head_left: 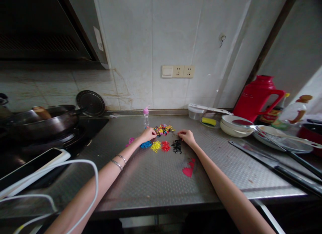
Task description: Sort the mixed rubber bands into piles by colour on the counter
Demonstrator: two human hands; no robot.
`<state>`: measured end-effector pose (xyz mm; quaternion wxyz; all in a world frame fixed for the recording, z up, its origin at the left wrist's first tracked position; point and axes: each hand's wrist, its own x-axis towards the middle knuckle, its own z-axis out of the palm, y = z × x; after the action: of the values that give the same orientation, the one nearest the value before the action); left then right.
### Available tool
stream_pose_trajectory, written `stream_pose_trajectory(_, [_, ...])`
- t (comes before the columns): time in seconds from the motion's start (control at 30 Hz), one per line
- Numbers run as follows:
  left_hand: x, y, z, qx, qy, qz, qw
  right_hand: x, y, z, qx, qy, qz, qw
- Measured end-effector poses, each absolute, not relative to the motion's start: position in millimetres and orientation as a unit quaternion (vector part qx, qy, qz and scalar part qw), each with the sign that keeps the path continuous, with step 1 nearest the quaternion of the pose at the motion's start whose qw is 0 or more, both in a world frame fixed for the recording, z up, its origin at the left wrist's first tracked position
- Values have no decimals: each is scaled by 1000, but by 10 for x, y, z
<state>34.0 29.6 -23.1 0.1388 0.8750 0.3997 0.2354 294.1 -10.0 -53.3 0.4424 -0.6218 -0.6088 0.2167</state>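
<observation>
A mixed heap of small rubber bands (164, 130) in several colours lies on the metal counter. My left hand (149, 134) is at the heap's left end with its fingertips pinched together; what they hold, if anything, is hidden. My right hand (186, 136) is right of the heap, fingers drawn together just above the black bands (176, 146); I cannot make out anything in them. In a row in front of the heap lie separate piles of pink bands (130, 142), partly covered by my left wrist, blue bands (146, 145), yellow bands (156, 146) and red bands (165, 146).
Behind the left hand stands a small clear bottle with a pink top (146, 116). A red torn scrap (189, 168) lies nearer me. Bowls (235, 128), a knife (254, 155) and a red thermos (256, 98) are right; a pan (47, 121) and white cable (97, 180) are left.
</observation>
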Motion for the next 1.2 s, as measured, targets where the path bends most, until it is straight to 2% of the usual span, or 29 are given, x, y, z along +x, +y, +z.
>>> stream_pose_trajectory(0.27, [246, 155, -90, 851, 421, 270, 162, 2965, -61, -577, -617, -614, 211, 444])
stream_pose_trajectory(0.6, [258, -133, -21, 869, 378, 244, 206, 2968, -77, -572, -616, -617, 211, 441])
stream_pose_trajectory(0.97, [-337, 87, -17, 774, 437, 362, 281, 2944, -102, -522, -611, -654, 194, 403])
stream_pose_trajectory(1.2, [-575, 181, -14, 677, 499, 439, 317, 2699, -309, -309, -527, -765, 61, 364])
